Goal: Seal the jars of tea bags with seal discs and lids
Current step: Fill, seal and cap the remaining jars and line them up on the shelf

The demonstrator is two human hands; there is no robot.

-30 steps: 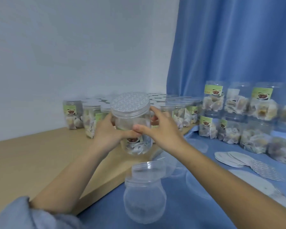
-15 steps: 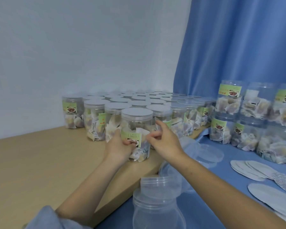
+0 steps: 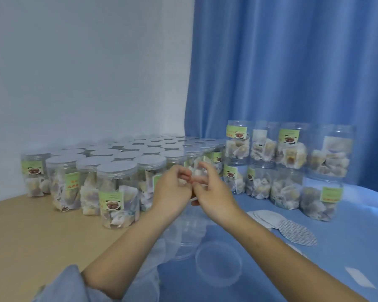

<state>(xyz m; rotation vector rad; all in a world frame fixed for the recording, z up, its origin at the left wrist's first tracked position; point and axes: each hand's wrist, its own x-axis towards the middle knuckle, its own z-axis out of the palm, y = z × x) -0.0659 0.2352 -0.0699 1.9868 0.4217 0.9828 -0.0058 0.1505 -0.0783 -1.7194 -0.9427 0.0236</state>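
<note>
Nearest jar point(image 3: 117, 194): lidded, full of tea bags, upright at the wooden table point(image 3: 31, 232) edge, just left of your hands.
Left hand point(image 3: 172, 192): your grip is loosely curled and holds nothing, fingertips meeting the right's.
Right hand point(image 3: 214, 192): fingers loosely spread, holding nothing.
Lids point(image 3: 218, 263): clear, on the blue cloth point(image 3: 347, 247) below your wrists.
Seal discs point(image 3: 297, 233): fanned out right of your right forearm.
Stacked jars point(image 3: 290, 166): against the curtain point(image 3: 292, 62).
</note>
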